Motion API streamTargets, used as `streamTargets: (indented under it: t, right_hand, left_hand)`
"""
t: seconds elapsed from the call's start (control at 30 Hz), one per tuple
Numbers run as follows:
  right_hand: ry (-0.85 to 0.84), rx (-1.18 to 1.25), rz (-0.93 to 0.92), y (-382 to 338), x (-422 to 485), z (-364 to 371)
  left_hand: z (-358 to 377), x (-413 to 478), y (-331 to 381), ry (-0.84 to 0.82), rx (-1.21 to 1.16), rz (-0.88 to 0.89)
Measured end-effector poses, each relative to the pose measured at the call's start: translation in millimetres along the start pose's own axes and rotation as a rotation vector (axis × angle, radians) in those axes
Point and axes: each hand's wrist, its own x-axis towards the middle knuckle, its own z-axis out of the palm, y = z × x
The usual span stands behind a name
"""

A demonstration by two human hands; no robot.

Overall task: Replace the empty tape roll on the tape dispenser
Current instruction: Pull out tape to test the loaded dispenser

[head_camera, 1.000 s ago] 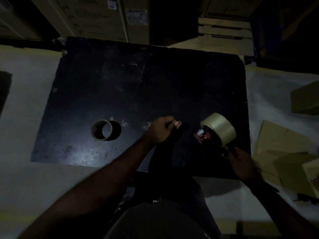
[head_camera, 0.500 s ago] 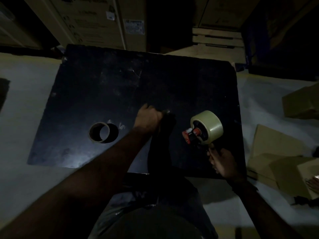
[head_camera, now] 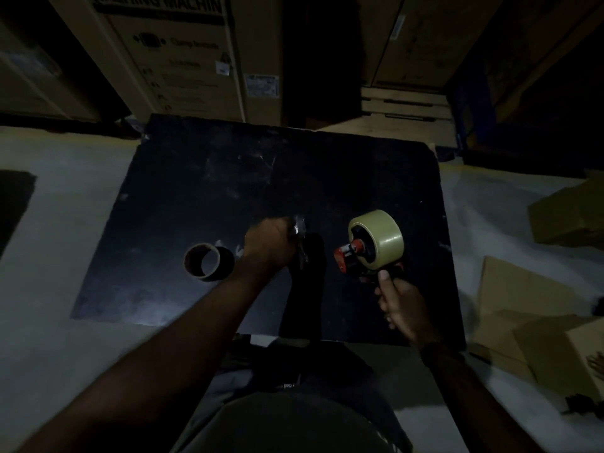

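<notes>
Right hand: the right hand (head_camera: pixel 402 305) has its fingers wrapped round the handle of the tape dispenser (head_camera: pixel 347 256), near right on the bench (head_camera: pixel 196 191).
New roll: the fresh tape roll (head_camera: pixel 379 240) is already seated on the dispenser's hub, standing on edge, with the red parts to its left.
Left hand: the left hand (head_camera: pixel 268 246) has its fingers curled on a shiny strip (head_camera: pixel 299 233), which looks like the loose tape end. It is too dark to say whether it runs back to the roll.
Empty core: the empty core (head_camera: pixel 209 263) lies on the bench just left of the left hand, off the dispenser and apart from it.
Step in hand: my read is that the swap itself is done and this is the threading, leading the tape end toward the dispenser's front.
Doing it well: hold the handle steady, keep the strip flat and taut with the sticky side away from the fingers, and pull it straight off the roll so it doesn't fold onto itself.
Risk: clear tape in this gloom is easy to lose or twist.
Far cartons: a tall printed carton (head_camera: pixel 170 60) and its neighbours stand beyond the bench, all shut, so their contents are hidden.
Right boxes: cardboard boxes (head_camera: pixel 539 325) sit on the floor to the right — I cannot tell what is inside.
</notes>
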Motion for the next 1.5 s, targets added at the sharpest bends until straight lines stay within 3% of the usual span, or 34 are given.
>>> streamTargets:
  t: [0.27, 0.57, 0.9, 1.2, 1.5]
  right_hand:
    - [0.036, 0.098, 0.078, 1, 5, 52]
    - [0.03, 0.043, 0.117, 10, 17, 67]
    - [0.055, 0.001, 0.074, 17, 28, 61]
    - [0.196, 0.09, 0.15, 32, 36, 35]
    - [0.178, 0.074, 0.155, 48, 43, 33]
  left_hand:
    - [7, -26, -26, -0.113, -0.259, 0.021]
    - [-7, -18, -57, -0.064, -0.27, -0.019]
    - [-3, -12, -50, -0.065, -0.298, 0.005]
    - [-3, -1, -37, -0.109, -0.339, 0.051]
    - [-3, 6, -27, -0.062, -0.3, 0.099]
